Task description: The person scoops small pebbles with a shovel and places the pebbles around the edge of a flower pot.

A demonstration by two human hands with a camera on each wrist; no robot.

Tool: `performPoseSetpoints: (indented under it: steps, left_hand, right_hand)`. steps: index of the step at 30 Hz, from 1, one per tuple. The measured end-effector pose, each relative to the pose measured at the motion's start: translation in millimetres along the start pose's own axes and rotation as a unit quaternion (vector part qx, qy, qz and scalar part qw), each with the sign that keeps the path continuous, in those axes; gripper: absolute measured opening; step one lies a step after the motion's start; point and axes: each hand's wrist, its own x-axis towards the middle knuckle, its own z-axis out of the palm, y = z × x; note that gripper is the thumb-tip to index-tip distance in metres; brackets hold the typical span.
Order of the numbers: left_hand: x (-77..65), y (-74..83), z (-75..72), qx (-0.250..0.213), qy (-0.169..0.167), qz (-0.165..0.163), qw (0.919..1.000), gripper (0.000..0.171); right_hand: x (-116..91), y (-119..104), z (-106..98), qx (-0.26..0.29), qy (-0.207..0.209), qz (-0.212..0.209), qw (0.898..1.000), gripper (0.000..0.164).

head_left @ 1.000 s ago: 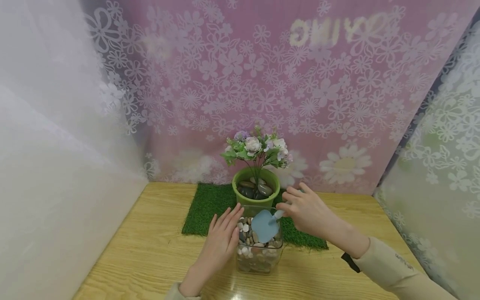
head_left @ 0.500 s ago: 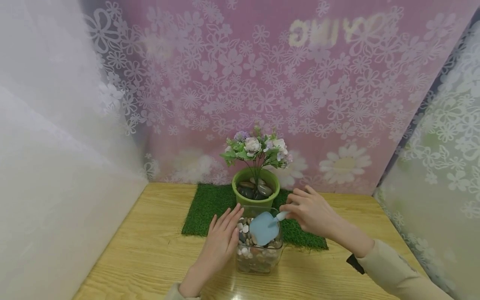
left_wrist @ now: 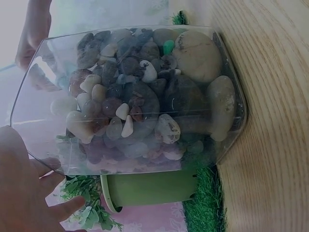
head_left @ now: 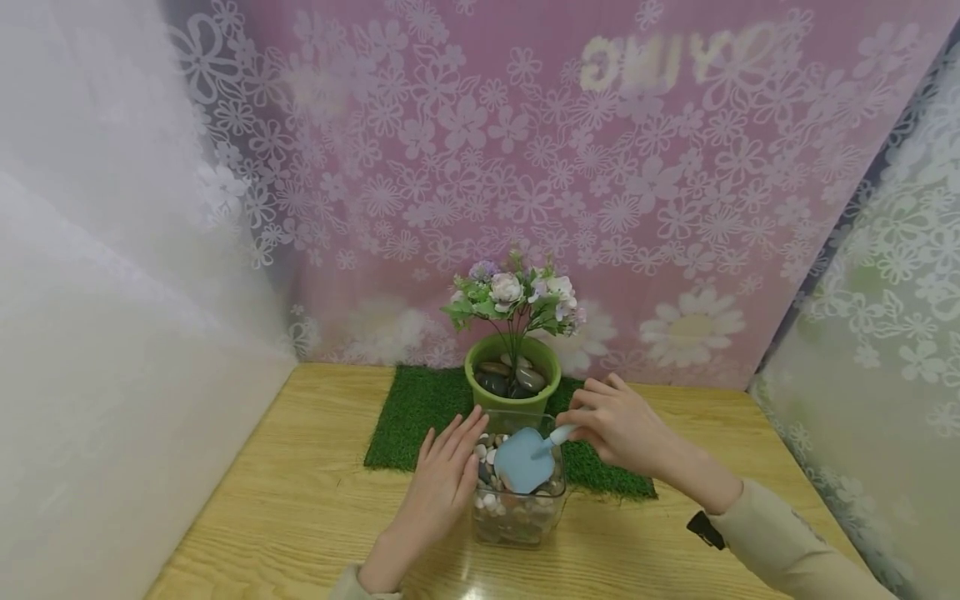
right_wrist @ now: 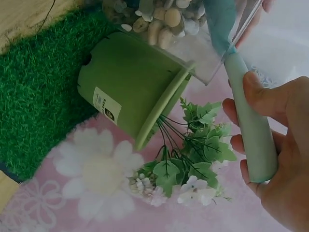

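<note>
Centrally, pebble container (head_left: pixel 517 521) between left hand (head_left: pixel 444 475) and right hand (head_left: pixel 622 425) gripping trowel (head_left: pixel 525 461).

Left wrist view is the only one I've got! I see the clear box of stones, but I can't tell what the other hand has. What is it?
Observer: The right hand grips the pale handle of a blue scoop.
Operator: Cool! I only see the outside of the green pot. What's inside it?
Observer: Looking down from the head view, smooth stones lie in the green pot around the plant's stems.
Operator: I can only see leaves on the plant. Does it have flowers too?
Observer: Yes, the head view shows pale and purple flowers above the pot.
</note>
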Motion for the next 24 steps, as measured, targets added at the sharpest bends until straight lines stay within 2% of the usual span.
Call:
performPoseSetpoints:
  steps: [12,19,24]
  left_hand:
    - [0.5,-2.3,1.2,-0.004,-0.004,-0.002,1.0000,0.053]
    - [-0.1,-3.6,2.2,-0.005,0.002,0.002,1.0000,0.053]
    - [-0.3,-2.8,1.8,-0.006,-0.003,0.004,1.0000,0.054]
  right_hand:
    - [1.8,7.7,1.8,0.027,0.010,-0.044,0.999,0.027]
    - [-0.4,5.6,7.4,0.057,0.005,-0.012,0.998,0.024]
    - [-4.5,0.6,14.7,0.093,-0.041,0.038,0.994,0.021]
